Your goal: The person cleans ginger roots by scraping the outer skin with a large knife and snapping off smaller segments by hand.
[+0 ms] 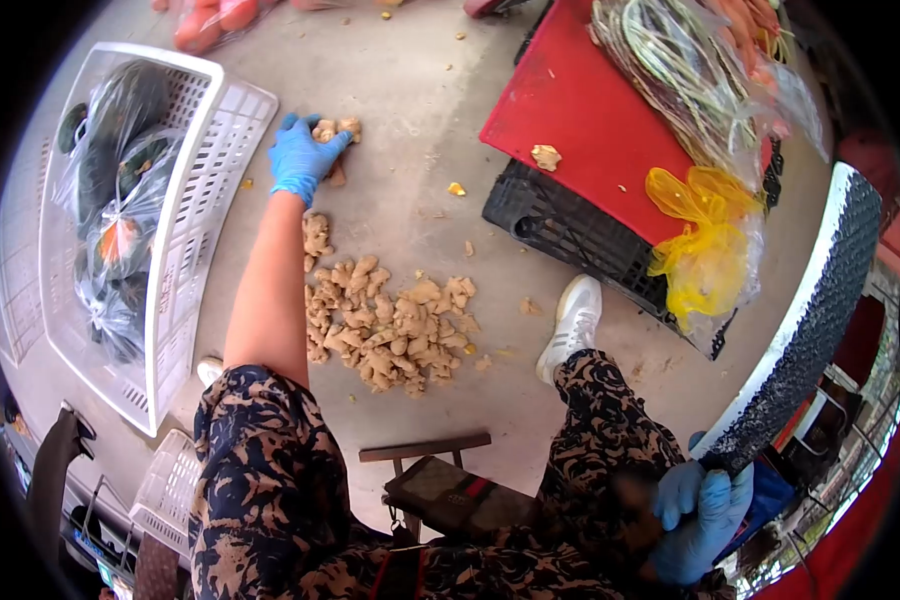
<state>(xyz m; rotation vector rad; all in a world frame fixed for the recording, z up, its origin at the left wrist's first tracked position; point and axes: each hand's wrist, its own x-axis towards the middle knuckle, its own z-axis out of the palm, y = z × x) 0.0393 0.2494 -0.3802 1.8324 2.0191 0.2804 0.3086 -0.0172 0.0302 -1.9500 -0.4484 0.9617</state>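
Wore a dark bag (460, 495) low between the thighs, probably to have it close and off the dusty floor (400, 200). Held the right hand (705, 515), gloved in blue, beside the right thigh, well apart from the ginger heap (400, 325), with fingers curled inward; could not tell whether holding anything. Had that heap on the floor between the feet, presumably for easy reach from above. Stretched the left arm past it to a few separate ginger pieces (348, 128), laying the gloved left hand (305, 160) over them with fingers half open and bent downward (touching, though could not tell whether gripping). Had a white basket (191, 230) to the left, apparently to contain the bagged green vegetables (120, 220). Saw a black crate (570, 225) under a red sheet (590, 110) to the right, likely raising the yellow mesh (705, 250) and long pale-green beans (660, 80) off the ground. Saw bagged red produce (200, 28) farthest off.
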